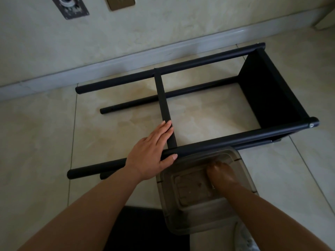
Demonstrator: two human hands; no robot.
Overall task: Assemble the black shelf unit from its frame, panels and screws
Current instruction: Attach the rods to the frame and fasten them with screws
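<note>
The black shelf frame (199, 64) lies on its side on the tiled floor, its round legs pointing left. A black panel (272, 93) closes its right end. A narrow black crossbar (164, 104) spans between the upper legs. My left hand (154, 151) rests where the crossbar meets the near leg (235, 138), with straight fingers along the bar and the thumb under the leg. My right hand (221, 174) reaches down into a translucent plastic box (181, 192); its fingers are blurred by the box wall, so whether it holds anything is unclear.
The wall skirting (108, 64) runs behind the frame. A dark mat (148, 229) lies at the bottom centre. A wall socket plate (120, 2) and a metal wall fitting (69, 8) sit above.
</note>
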